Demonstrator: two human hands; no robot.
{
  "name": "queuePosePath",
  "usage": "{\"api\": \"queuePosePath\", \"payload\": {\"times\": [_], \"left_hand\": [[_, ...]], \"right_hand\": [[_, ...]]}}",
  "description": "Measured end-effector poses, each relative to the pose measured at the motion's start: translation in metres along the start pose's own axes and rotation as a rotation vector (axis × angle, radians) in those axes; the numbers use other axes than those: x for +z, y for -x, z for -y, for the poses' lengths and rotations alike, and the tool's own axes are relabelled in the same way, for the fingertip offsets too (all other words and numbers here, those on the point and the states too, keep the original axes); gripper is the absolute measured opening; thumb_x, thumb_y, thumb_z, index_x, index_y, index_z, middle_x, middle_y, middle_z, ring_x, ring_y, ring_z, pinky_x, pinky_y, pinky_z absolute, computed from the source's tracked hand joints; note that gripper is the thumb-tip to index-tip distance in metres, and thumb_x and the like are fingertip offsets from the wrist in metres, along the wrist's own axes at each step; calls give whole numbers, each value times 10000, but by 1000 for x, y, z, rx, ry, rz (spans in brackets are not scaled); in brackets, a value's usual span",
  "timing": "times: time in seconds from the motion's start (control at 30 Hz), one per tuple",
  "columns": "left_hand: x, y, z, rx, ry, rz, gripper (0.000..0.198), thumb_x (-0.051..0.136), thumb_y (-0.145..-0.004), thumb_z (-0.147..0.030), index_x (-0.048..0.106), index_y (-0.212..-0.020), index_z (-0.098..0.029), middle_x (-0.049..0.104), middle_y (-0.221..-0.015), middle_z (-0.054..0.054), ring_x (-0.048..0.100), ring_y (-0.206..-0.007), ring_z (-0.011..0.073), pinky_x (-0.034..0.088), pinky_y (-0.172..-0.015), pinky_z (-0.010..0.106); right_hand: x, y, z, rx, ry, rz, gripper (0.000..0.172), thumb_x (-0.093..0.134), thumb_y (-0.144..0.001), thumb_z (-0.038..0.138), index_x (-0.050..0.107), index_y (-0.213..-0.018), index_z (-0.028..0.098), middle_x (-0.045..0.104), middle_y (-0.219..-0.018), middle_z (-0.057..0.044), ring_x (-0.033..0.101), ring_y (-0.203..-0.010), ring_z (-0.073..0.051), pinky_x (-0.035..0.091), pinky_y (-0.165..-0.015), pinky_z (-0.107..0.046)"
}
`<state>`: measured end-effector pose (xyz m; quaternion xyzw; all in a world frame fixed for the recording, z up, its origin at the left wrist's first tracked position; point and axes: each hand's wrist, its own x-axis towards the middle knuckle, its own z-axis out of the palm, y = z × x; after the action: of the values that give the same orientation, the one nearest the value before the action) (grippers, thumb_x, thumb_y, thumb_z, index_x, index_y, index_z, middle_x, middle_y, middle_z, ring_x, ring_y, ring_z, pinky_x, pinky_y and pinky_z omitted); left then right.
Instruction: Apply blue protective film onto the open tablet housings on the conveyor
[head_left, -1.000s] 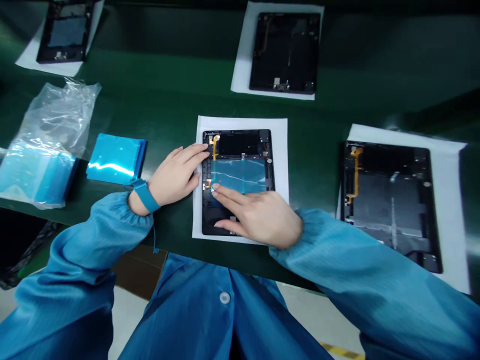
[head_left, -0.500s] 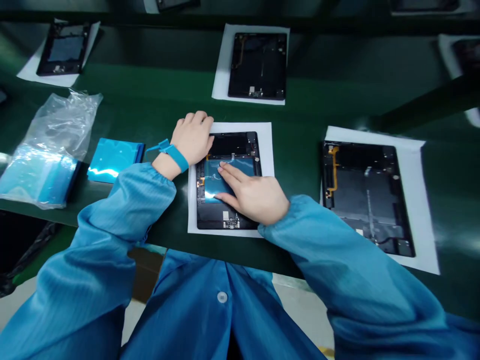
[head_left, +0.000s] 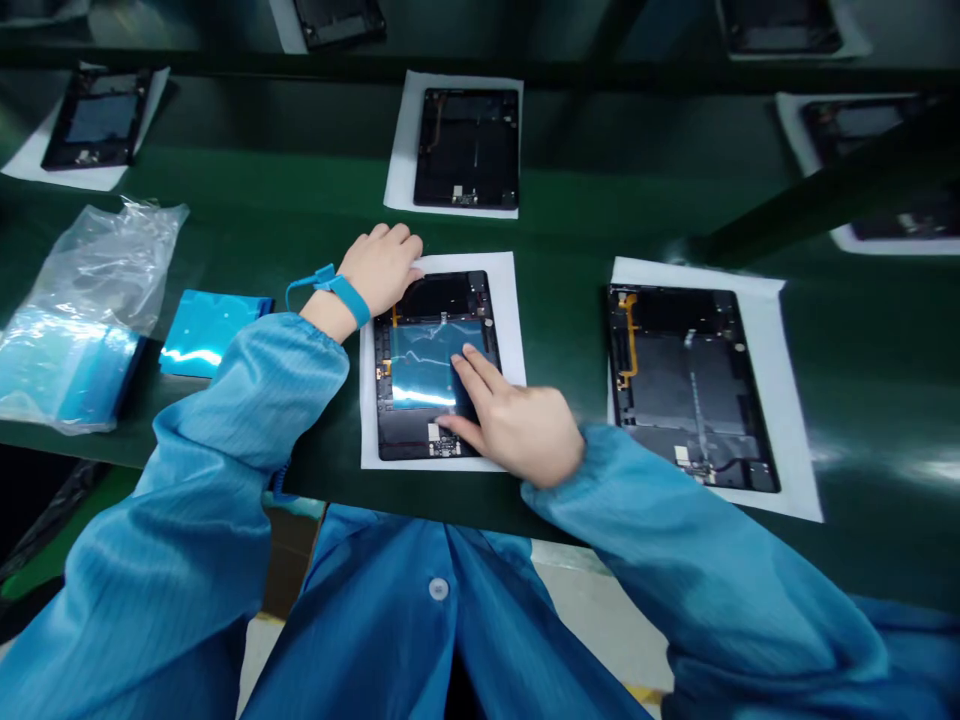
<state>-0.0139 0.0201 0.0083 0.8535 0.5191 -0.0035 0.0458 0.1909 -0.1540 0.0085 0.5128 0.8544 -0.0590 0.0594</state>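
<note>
Being touched by right hand (head_left: 521, 428), grip spread apart: blue film (head_left: 420, 365) | film laid in open black device (head_left: 401, 436) on white sheet (head_left: 508, 320), near middle of tabletop (head_left: 562, 310) | device's far-left corner covered by left hand (head_left: 381, 270), whose grip cannot be told

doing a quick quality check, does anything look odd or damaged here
Pale, jagged lines break up the blue film on the device under the right hand, so it looks uneven; they may be creases or reflections.
</note>
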Motion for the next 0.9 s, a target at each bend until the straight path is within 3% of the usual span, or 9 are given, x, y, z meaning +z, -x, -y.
{"api": "queuePosePath", "payload": {"times": [0.13, 0.3, 0.4, 0.5, 0.57, 0.63, 0.7, 0.8, 0.9], "left_hand": [[-1, -1, -2, 96, -54, 30, 256, 480, -1054, -190, 669, -1220, -142, 682, -1247, 137, 626, -1206, 301, 505, -1002, 426], [2, -2, -2, 153, -127, -1, 282, 437, -1036, -123, 672, -1191, -141, 708, -1176, 131, 661, -1137, 284, 515, -925, 394], [4, -2, 0, 170, -146, -26, 284, 443, -1022, -102, 674, -1184, -128, 709, -1160, 142, 667, -1116, 287, 518, -893, 391], [0, 1, 0, 182, -141, -54, 299, 446, -999, -58, 676, -1180, -123, 707, -1143, 141, 666, -1101, 278, 521, -868, 377], [-7, 4, -1, 183, -126, -102, 304, 424, -1011, -59, 676, -1170, -121, 703, -1136, 137, 659, -1102, 272, 524, -862, 368], [-17, 7, -2, 179, -105, -164, 309, 391, -1042, -92, 674, -1164, -121, 697, -1138, 135, 650, -1111, 269, 526, -874, 363], [-29, 8, -2, 171, -77, -221, 329, 358, -1064, -124, 672, -1163, -130, 691, -1152, 138, 639, -1122, 267, 522, -900, 368], [-44, 2, 4, 139, 20, -287, 317, 365, -1069, -161, 674, -1140, -165, 688, -1161, 125, 626, -1133, 261, 509, -955, 378], [-50, -18, 23, -6, 305, -339, 230, 461, -1060, -269, 651, -1158, -184, 698, -1131, 88, 640, -1073, 222, 512, -975, 350]], "right_hand": [[1, 23, 2, -39, -25, 14, 773, 334, -1050, 646, 467, -1607, 126, 464, -1621, -202, 750, -740, -247, 491, -572, -382], [-2, -13, -9, 67, 12, -34, 852, 346, -1023, 689, 425, -1618, 84, 389, -1661, -230, 751, -786, -288, 497, -582, -412], [-3, -12, -11, -11, -34, -77, 817, 366, -1028, 685, 482, -1575, 88, 554, -1555, -212, 762, -865, -290, 515, -621, -385], [1, 11, -15, -142, -147, -204, 616, 405, -1057, 599, 613, -1454, 176, 742, -1331, -131, 764, -885, -241, 543, -679, -332], [5, 20, -23, 6, -255, -360, 518, 469, -1050, 530, 630, -1417, 202, 716, -1370, -133, 756, -916, -224, 568, -737, -327], [8, 14, -37, 285, -435, -465, 596, 566, -986, 544, 584, -1454, 174, 638, -1459, -184, 735, -834, -216, 585, -724, -358], [10, -1, -51, 452, -735, -400, 692, 622, -908, 629, 617, -1390, 133, 692, -1337, -199, 666, -656, -185, 567, -619, -368], [14, -31, -67, 403, -1139, -241, 576, 606, -881, 694, 743, -1019, 152, 753, -913, -91, 616, -618, -180, 520, -572, -330], [20, -61, -87, 396, -1170, -395, 478, 646, -861, 646, 734, -837, 177, 714, -791, -46, 654, -754, -214, 531, -681, -331]]}}
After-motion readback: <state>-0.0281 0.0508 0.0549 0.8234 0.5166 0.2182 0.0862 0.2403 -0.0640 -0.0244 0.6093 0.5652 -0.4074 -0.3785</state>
